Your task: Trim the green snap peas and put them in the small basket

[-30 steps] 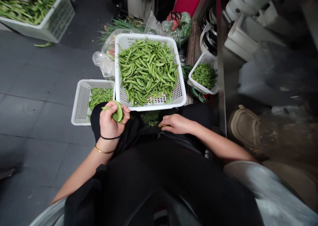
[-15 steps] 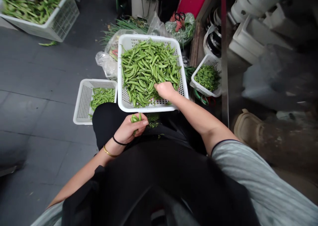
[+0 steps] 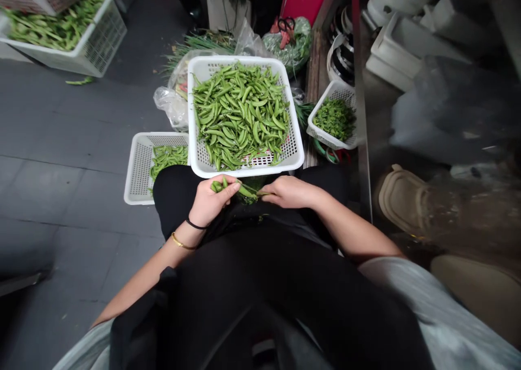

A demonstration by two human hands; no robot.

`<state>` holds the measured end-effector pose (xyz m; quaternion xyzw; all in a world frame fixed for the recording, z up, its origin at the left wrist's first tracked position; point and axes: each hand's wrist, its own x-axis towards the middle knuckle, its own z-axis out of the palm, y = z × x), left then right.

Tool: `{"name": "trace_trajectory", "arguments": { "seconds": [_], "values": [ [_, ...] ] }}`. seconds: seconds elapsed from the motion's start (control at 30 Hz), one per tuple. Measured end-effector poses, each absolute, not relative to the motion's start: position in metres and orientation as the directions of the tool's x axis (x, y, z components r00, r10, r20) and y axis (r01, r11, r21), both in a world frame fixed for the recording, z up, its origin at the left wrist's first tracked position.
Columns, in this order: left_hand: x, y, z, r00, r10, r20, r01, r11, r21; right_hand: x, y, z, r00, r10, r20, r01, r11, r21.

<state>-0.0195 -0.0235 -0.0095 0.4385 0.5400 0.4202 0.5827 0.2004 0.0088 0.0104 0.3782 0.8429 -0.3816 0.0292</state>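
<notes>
My left hand (image 3: 210,199) sits over my black-clad lap, shut on a few green pea pods (image 3: 218,185). My right hand (image 3: 290,191) is close beside it, its fingertips pinching the end of a green pod (image 3: 248,192) that stretches between both hands. Just beyond them stands a white plastic basket (image 3: 246,166), heaped with snow peas (image 3: 240,115). A smaller white basket (image 3: 138,166) to the left of my left hand holds fewer pods (image 3: 169,158).
A small white basket (image 3: 331,115) of chopped greens sits to the right, beside a metal cabinet edge (image 3: 363,115). Plastic bags (image 3: 173,107) and scallions (image 3: 199,43) lie behind the baskets. Another full basket (image 3: 65,36) stands upper left on the grey tile floor (image 3: 73,196).
My right hand has come back from the large basket to my lap, bringing a pod to my left hand. My left hand has moved slightly up and to the right.
</notes>
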Motion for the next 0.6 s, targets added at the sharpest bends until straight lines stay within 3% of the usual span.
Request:
{"name": "trace_trajectory", "arguments": {
  "seconds": [0.1,0.23,0.33,0.5,0.6],
  "values": [
    [-0.028,-0.025,-0.006,0.132,0.945,-0.298,-0.091,0.311,0.946,0.211,0.013,0.019,-0.666,0.652,-0.362,0.723,0.443,-0.530],
    [-0.027,-0.025,-0.003,0.310,0.893,-0.326,-0.213,0.399,0.892,0.189,0.008,0.022,-0.626,0.779,0.020,0.513,0.431,-0.743],
    [-0.023,-0.024,-0.001,0.381,0.869,-0.317,-0.298,0.440,0.847,0.169,0.005,0.019,-0.633,0.745,0.211,0.384,0.539,-0.750],
    [-0.021,-0.024,-0.003,0.420,0.820,-0.388,-0.297,0.528,0.795,0.168,0.004,0.018,-0.707,0.679,0.199,0.434,0.639,-0.635],
    [-0.018,-0.027,-0.006,0.355,0.852,-0.386,-0.323,0.499,0.804,0.171,0.004,0.020,-0.666,0.728,0.163,0.466,0.576,-0.672]
  ]
}}
